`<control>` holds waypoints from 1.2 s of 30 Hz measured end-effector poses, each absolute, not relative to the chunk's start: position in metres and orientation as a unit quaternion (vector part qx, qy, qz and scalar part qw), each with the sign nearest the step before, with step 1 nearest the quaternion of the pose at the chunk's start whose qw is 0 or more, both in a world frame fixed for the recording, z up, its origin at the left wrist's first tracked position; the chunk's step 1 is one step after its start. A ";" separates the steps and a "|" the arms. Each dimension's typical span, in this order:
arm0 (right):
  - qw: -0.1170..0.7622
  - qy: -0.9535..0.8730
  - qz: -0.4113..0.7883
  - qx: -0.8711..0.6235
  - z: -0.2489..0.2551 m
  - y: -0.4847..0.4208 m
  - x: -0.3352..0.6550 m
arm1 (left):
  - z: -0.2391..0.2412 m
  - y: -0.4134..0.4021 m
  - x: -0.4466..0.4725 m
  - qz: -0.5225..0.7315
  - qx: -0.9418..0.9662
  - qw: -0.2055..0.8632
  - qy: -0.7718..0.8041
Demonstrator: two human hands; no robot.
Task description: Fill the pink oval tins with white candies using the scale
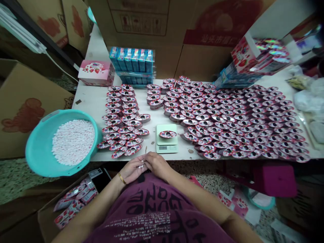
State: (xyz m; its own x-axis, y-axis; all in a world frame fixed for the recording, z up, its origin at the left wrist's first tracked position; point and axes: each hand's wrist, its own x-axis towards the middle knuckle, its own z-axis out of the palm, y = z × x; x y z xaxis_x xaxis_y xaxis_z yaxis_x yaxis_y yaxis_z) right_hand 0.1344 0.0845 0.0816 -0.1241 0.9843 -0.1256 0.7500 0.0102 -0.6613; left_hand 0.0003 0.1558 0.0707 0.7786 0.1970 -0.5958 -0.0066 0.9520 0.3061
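Small white candies (140, 166) lie in the cupped palm of my left hand (132, 169), just off the table's front edge. My right hand (157, 164) meets it there, its fingers pinched together over the left fingertips; what they hold is hidden. In front of both hands stands a pale green digital scale (167, 148). One small oval pack (168, 134) with a dark round opening in its top rests upright on the scale's plate. More packs (199, 112) of the same kind stand in dense rows to the right, and a smaller group (126, 116) is on the left.
A turquoise basin (34, 148) of white candies (73, 141) sits at the table's left end. Behind are a pink strawberry box (95, 72), wrapped blue boxes (133, 64) and a large carton (152, 37). Below left, an open carton holds strawberry-printed packs (76, 202).
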 end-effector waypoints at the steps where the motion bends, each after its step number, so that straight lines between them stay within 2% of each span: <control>1: 0.191 -0.676 0.314 -0.639 0.080 0.083 0.133 | 0.071 0.154 -0.001 0.051 0.143 0.932 0.330; 4: 0.202 -0.662 0.318 -0.649 0.081 0.081 0.135 | 0.074 0.153 0.000 0.044 0.138 0.930 0.338; 6: 0.242 -0.636 0.299 -0.669 0.084 0.083 0.148 | 0.076 0.157 0.003 0.053 0.135 0.927 0.346; 10: 0.319 -0.550 0.197 -0.747 0.084 0.096 0.200 | 0.082 0.171 0.009 0.069 0.130 0.920 0.364; 14: 0.305 -0.532 0.155 -0.774 0.077 0.105 0.241 | 0.087 0.177 0.012 0.083 0.136 0.911 0.380; 19: 0.328 -0.482 0.093 -0.807 0.077 0.087 0.259 | 0.080 0.175 -0.001 0.102 0.127 0.898 0.409; 25: 0.349 -0.440 0.085 -0.823 0.075 0.066 0.280 | 0.067 0.186 -0.033 0.156 0.115 0.859 0.474; 29: 0.335 -0.487 0.111 -0.799 0.063 0.071 0.281 | 0.072 0.197 -0.042 0.171 0.100 0.863 0.464; 36: 0.256 -0.549 0.152 -0.781 0.051 0.089 0.271 | 0.081 0.203 -0.042 0.183 0.125 0.854 0.471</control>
